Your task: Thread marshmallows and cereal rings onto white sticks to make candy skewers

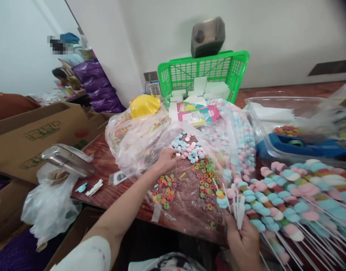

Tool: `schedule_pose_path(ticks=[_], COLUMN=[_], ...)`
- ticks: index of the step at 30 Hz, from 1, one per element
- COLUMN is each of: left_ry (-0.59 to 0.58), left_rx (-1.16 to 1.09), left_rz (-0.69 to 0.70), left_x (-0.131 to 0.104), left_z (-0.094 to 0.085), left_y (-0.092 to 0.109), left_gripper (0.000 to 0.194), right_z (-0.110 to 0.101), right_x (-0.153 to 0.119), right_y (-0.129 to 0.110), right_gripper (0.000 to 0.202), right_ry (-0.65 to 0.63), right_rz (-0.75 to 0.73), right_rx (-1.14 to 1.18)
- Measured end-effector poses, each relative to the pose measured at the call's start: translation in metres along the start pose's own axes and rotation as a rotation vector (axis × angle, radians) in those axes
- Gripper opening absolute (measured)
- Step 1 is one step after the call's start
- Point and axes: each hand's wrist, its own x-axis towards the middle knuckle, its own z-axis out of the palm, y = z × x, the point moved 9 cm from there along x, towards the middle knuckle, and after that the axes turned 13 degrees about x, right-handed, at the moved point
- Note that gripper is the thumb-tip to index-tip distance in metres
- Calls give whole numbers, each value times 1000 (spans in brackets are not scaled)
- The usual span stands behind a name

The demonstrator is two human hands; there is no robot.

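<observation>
My left hand reaches to the left edge of a pile of pink and blue candies, its fingers pinched at a small pale piece. Low on the right, my right hand grips a bundle of white sticks; a yellow and blue candy sits on one stick beside it. Ring-shaped candies lie on the plastic sheet in two groups, one left and one nearer the middle. Many finished-looking candy skewers are heaped to the right of my right hand.
A green basket stands at the back. Clear bags of candy lie before it. A clear tub and blue tape dispenser are at right. A steel flask and cardboard box are left; people sit beyond.
</observation>
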Motion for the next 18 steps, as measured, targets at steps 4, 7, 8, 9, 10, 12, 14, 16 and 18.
schedule_pose_path(ticks=[4,7,8,9,10,12,14,16,18], left_ry=[1,-9,-12,-13,-13,-11,-5,3,5], left_rx=[221,322,347,370,392,430,462,484,496], left_rz=[136,198,211,221,228,237,249,267,297], left_x=[32,40,42,44,47,51,54,54,51], left_z=[0,9,11,12,13,13,13,13,16], left_y=[-8,-12,-14,-16,-18,-22,-24,-22,-17], left_gripper=[30,22,18,18,21,23,19,18,18], right_z=[8,15,16,16,16,18,20,22,28], right_x=[-1,-3,-4,-4,-4,-5,-8,-9,-10], right_y=[-7,-20,-22,-24,-23,-20,-17,-13,-12], right_gripper=[20,24,25,26,26,28,35,47,58], right_ry=[-59,-121,-130,-134,-139,-160,-180,-200,-254], right_rz=[-95,-232,-261,-277,-277,-268,-271,-267,-268], right_rx=[-40,-44,-43,-46,-52,-50,-28,-8,3])
